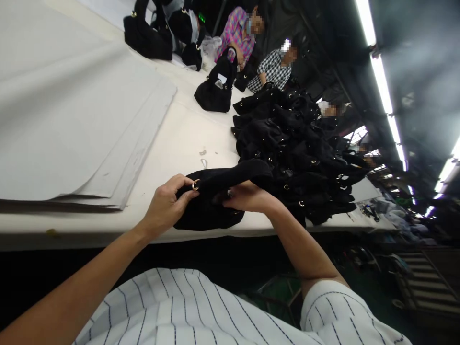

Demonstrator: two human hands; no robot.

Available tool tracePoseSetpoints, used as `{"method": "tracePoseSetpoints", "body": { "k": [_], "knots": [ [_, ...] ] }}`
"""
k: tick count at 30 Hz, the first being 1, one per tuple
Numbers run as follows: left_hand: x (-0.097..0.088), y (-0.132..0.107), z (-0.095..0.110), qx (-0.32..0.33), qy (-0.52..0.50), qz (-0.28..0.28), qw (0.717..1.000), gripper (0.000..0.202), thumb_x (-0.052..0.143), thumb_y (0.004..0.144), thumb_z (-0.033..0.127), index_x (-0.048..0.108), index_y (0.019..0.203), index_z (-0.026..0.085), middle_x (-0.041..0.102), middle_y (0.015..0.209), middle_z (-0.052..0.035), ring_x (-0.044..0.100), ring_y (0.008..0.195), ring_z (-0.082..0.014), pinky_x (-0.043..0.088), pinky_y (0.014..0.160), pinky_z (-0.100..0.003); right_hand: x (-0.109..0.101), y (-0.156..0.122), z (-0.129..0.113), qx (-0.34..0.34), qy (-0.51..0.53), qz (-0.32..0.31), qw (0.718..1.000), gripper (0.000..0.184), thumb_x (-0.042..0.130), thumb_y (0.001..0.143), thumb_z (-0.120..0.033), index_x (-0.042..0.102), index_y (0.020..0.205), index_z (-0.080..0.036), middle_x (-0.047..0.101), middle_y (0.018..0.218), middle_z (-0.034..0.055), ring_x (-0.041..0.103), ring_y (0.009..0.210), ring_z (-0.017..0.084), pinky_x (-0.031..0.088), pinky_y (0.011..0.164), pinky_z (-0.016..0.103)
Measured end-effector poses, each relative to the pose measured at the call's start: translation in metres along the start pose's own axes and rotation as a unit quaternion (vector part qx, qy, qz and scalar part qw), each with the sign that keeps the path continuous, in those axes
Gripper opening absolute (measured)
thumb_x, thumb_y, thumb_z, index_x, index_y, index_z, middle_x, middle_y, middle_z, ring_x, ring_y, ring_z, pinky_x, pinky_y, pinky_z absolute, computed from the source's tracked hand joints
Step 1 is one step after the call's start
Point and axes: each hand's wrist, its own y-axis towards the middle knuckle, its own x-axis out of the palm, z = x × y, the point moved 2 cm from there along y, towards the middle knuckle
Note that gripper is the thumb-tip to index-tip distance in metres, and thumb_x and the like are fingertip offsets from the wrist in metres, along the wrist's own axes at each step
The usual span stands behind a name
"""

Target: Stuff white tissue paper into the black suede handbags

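A black fabric bag (215, 201) lies at the near edge of the white table (187, 139). My left hand (167, 206) grips its left end, thumb and fingers closed beside a small gold ring (196, 184) on the bag. My right hand (246, 196) is closed on the bag's upper middle part, fingers tucked into the fabric. Just right of my hands sits a big heap of black bags (294, 153) with gold fittings.
A thick stack of white sheets (72, 115) covers the table's left. Standing black bags (215, 88) (149, 33) sit farther back. Two people (239, 36) (275, 69) work at the far end, another at the right edge. Small scraps (203, 158) lie on the table.
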Motion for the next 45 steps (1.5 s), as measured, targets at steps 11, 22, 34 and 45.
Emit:
{"method": "tracePoseSetpoints", "body": {
  "k": [11,22,34,45],
  "knots": [
    [0.017,0.017,-0.030,-0.126,-0.015,0.181,0.975,0.016,0.062,0.080,0.035,0.064,0.085,0.019,0.067,0.085,-0.0007,0.061,0.082,-0.0173,0.047,0.083,-0.031,0.034,0.049,0.031,-0.050,0.415,-0.257,0.871,0.022,0.077,0.071,-0.031,0.072,0.081,-0.012,0.069,0.080,0.0023,0.061,0.072,0.014,0.049,0.065,0.023],
    [0.014,0.024,-0.028,-0.077,-0.003,0.166,0.983,0.015,0.063,0.082,0.032,0.065,0.083,0.018,0.066,0.084,-0.0003,0.061,0.081,-0.0151,0.047,0.080,-0.028,0.003,0.004,-0.005,-0.097,0.177,-0.171,0.964,0.062,0.076,0.073,-0.052,0.061,0.123,-0.019,0.062,0.126,0.0080,0.057,0.115,0.025,0.045,0.100,0.036],
    [-0.014,0.022,-0.046,-0.154,-0.112,0.150,0.970,0.053,0.060,0.086,0.049,0.056,0.129,0.018,0.065,0.122,-0.0125,0.061,0.114,-0.0229,0.048,0.099,-0.039,-0.007,0.004,0.015,-0.020,0.180,0.150,0.972,0.021,0.073,0.076,-0.024,0.070,0.094,-0.015,0.073,0.094,0.0038,0.068,0.087,0.022,0.053,0.078,0.031],
    [0.053,0.007,-0.055,-0.243,-0.434,0.011,0.867,0.057,0.056,0.089,0.058,0.055,0.131,0.019,0.056,0.142,-0.0138,0.046,0.137,-0.0276,0.038,0.116,-0.044,0.007,0.027,0.033,0.057,0.530,-0.014,0.846,0.042,0.087,0.064,-0.042,0.072,0.090,-0.012,0.074,0.088,0.0062,0.070,0.081,0.020,0.057,0.079,0.031]
  ]
}}
